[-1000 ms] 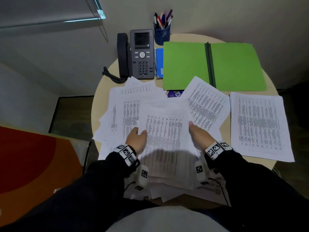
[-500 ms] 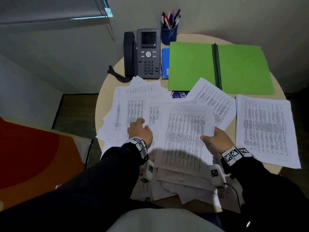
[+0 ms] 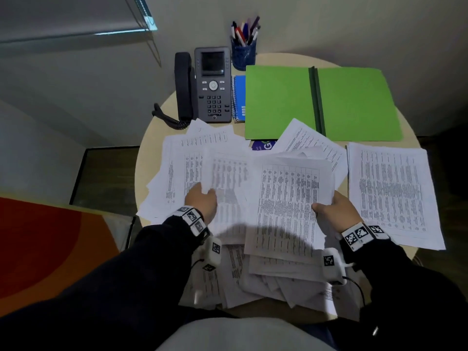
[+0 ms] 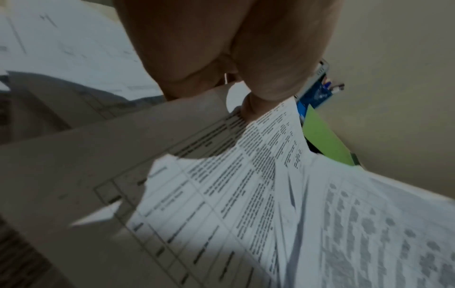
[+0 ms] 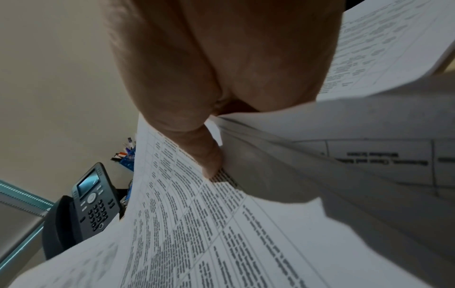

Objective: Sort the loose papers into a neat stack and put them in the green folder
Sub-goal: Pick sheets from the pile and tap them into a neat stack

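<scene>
Right hand (image 3: 334, 211) pinches a printed bundle (image 3: 288, 206); left hand (image 3: 201, 202) pinches one sheet (image 3: 225, 178) off the tabletop (image 3: 152, 153) pile; green folder (image 3: 278, 102) lies open

We see thin white printed paper in the loose papers (image 3: 192, 171), matt and slightly curled at the edges. The green folder (image 3: 278, 102) looks like smooth matt card with a darker spine. The phone (image 3: 212, 84) is dark matt plastic with a glossy screen. The round table (image 3: 152, 148) has a smooth pale, laminate-looking top.
</scene>
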